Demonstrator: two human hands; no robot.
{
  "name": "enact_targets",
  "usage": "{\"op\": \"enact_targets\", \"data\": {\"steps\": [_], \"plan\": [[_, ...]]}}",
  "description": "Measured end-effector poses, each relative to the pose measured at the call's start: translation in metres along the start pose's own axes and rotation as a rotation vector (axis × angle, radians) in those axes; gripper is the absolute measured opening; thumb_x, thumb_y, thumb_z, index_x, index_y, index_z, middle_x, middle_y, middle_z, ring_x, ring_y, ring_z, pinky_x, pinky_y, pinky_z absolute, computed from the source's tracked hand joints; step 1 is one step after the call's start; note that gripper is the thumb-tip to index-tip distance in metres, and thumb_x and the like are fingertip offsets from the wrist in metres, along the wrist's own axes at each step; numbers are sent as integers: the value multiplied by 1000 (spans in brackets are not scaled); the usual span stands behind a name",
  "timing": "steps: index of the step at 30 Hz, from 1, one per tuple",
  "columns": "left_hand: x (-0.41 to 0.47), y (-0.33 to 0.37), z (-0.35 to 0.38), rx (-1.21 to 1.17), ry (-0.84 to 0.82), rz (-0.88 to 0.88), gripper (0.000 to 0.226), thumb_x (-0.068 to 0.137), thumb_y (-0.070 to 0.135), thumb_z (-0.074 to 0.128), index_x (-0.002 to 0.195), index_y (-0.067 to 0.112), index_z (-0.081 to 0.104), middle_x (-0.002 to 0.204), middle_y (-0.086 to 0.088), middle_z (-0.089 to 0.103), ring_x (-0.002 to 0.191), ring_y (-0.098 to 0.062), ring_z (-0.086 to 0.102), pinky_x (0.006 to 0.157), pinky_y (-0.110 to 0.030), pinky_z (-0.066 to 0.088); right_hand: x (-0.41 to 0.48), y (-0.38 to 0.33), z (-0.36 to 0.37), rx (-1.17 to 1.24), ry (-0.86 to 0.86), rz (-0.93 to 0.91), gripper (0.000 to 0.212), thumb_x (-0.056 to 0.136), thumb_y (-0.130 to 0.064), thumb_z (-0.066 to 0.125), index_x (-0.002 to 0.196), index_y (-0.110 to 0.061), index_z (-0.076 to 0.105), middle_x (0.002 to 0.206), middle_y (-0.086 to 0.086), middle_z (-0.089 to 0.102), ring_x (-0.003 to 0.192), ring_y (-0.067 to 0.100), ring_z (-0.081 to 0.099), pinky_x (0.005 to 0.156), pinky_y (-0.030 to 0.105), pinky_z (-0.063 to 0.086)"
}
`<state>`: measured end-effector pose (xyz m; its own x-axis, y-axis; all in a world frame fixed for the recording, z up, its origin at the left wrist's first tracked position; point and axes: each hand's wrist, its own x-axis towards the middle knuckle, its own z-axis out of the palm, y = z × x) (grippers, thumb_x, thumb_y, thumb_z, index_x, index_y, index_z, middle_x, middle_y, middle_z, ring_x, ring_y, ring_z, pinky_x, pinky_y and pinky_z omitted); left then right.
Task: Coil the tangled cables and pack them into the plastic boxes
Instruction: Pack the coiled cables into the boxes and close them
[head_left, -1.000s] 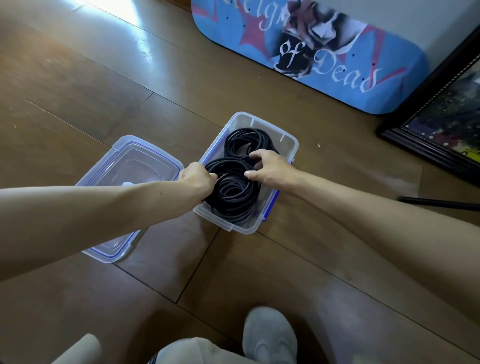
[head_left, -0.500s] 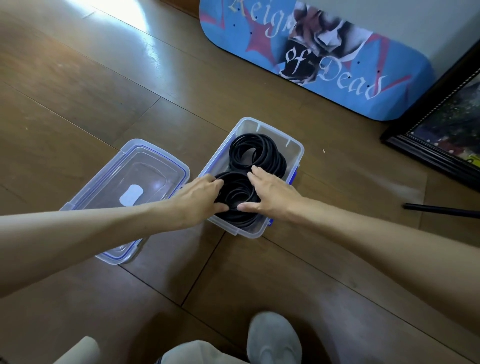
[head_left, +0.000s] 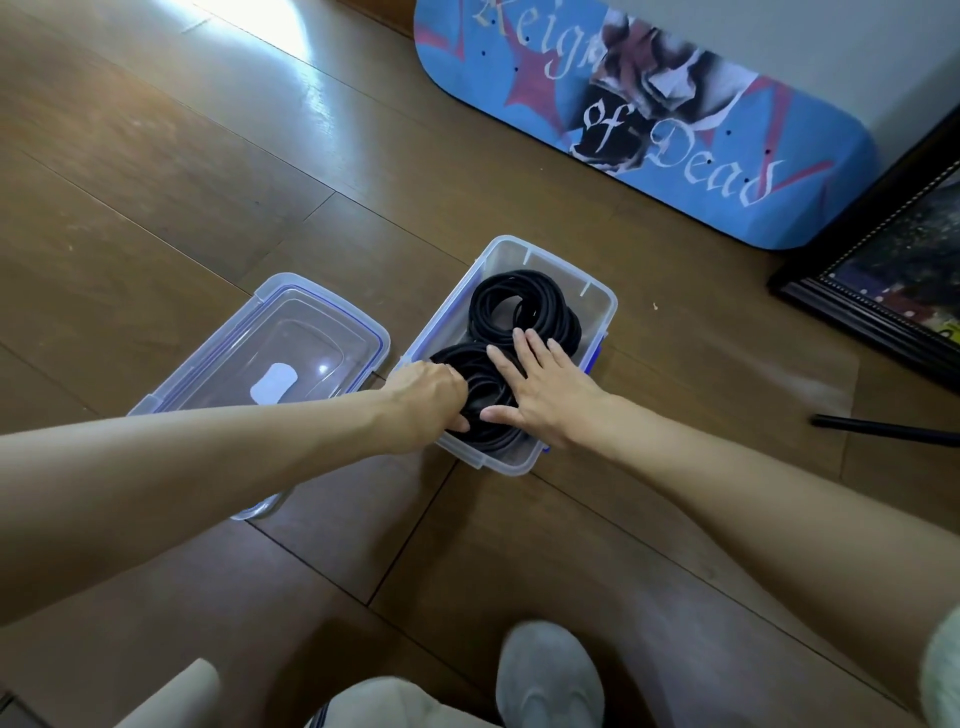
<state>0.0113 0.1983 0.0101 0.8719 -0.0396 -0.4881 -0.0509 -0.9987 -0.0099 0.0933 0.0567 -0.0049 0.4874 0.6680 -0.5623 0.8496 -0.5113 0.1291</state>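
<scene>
An open clear plastic box with blue side clips (head_left: 598, 307) stands on the brown wooden floor (head_left: 156, 182) at the middle of the frame. Two coils of black cable lie inside it. The far coil (head_left: 519, 306) fills the upper end of the box and the near coil (head_left: 485, 400) the lower end, and the two touch where they meet.

The right hand (head_left: 545, 389) lies flat on top with its fingers straight and spread. Its palm is on the near coil and its fingertips reach the edge of the far coil. The left hand (head_left: 431, 395) comes in from the left over the box's rim, fingers bent down into the left side of the near coil. The fingertips are hidden, so I cannot tell whether they grip the cable or only push on it. Its thumb lies at the lower edge of that coil, close to the right hand's thumb.

Just left of the open box stands a second clear plastic box with its lid shut (head_left: 291, 332), partly covered by the left forearm. A blue printed skateboard deck (head_left: 649, 119) sits by the wall at the upper right. A dark-framed picture (head_left: 883, 296) is at the right edge, with a black rod (head_left: 883, 428) on the floor below it. A grey shoe (head_left: 545, 675) shows at the bottom centre.
</scene>
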Motion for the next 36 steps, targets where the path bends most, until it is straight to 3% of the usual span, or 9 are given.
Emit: {"op": "enact_targets", "data": {"steps": [5,11,16,18,21,24,26,30,36], "plan": [[-1,1,10,114,55,5,47,96,46,41,115,4,50,112,-11,58,101,-25,59,76,-30,45,4,-6,-1,-23,-7,37,83,92,-68,11,150,-17,-21,158,21,-15,147,33,-14,120,45,-2],[-16,-23,33,-245,325,47,57,86,60,43,109,8,51,107,-6,54,92,-24,57,72,-37,51,-4,-6,-3,-1,46,28,81,95,-62,11,150,-11,-19,158,20,-16,147,30,-14,119,43,-4],[-57,-46,55,-399,643,-11,38,95,34,49,121,7,53,127,-9,49,108,-25,55,77,-41,55,-9,-17,-5,160,146,97,82,95,-60,10,150,-5,-14,158,18,-18,147,27,-15,120,43,-3],[-69,-55,65,-443,610,-195,34,95,19,55,126,8,49,126,-9,48,109,-29,53,79,-40,51,-9,-27,-6,141,162,103,82,95,-60,8,150,-4,-13,158,18,-17,147,27,-15,120,43,-3],[-83,-64,79,-511,376,-463,37,94,29,54,124,9,46,119,-10,47,105,-27,50,81,-37,44,-10,-48,-7,219,170,98,79,98,-57,10,151,-3,-11,159,16,-15,148,25,-14,120,41,-4],[-87,-72,95,-455,82,-475,49,89,44,58,121,11,43,117,-9,48,105,-23,49,86,-37,45,-11,-70,-8,196,176,93,85,89,-61,-5,151,-3,-9,159,18,-12,147,27,-14,120,41,-8],[-87,-75,102,-436,-12,-453,45,89,39,60,119,12,41,117,-9,49,106,-24,51,87,-38,47,-11,-79,-9,161,199,107,95,78,-63,-16,151,-2,-7,159,20,-10,147,29,-13,119,42,-9],[-86,-78,102,-450,38,-428,12,94,9,44,105,10,43,106,-11,54,99,-28,56,84,-40,47,-9,-81,-11,218,200,89,79,97,-57,7,151,-2,-5,160,19,-9,148,27,-12,120,42,-8],[-87,-78,77,-422,328,-570,18,89,13,53,90,11,35,81,-6,47,80,-29,56,64,-37,39,-8,-61,-7,322,193,38,77,99,-54,14,152,-2,-5,160,15,-9,148,23,-12,120,38,-8]]}}
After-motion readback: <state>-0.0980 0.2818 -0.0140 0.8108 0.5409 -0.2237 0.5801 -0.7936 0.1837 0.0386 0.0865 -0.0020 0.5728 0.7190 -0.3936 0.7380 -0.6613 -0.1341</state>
